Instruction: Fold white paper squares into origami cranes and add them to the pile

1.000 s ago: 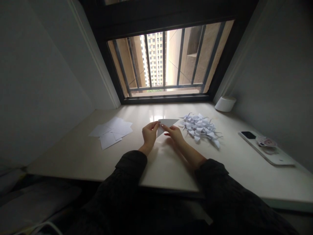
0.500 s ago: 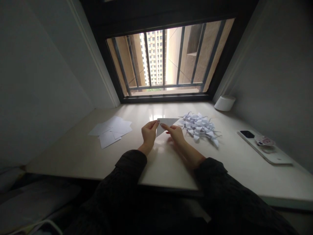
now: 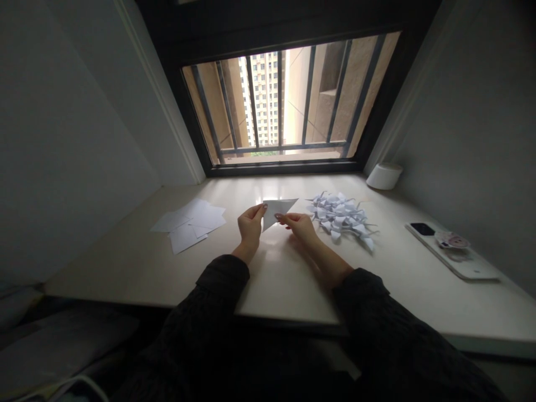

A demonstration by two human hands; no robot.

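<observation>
A folded paper triangle (image 3: 274, 206) is held over the white counter (image 3: 288, 290), its upper left corner pinched in the nearly closed left hand (image 3: 250, 226), its slanting edge gripped by the curled right hand (image 3: 301, 226). Loose sheets (image 3: 188, 222) are spread to the left; folded pieces (image 3: 339, 215) are heaped near the right hand

The far side of the paper (image 3: 280, 206) held by your left hand (image 3: 250, 225) and right hand (image 3: 302, 226) is hidden. Overlaps in the heap of folded pieces (image 3: 340, 215) defeat your count. Print on the grip (image 3: 454, 240) of your phone (image 3: 473, 268) is blurred; the bottom edge cuts off your sleeves (image 3: 209, 312).
</observation>
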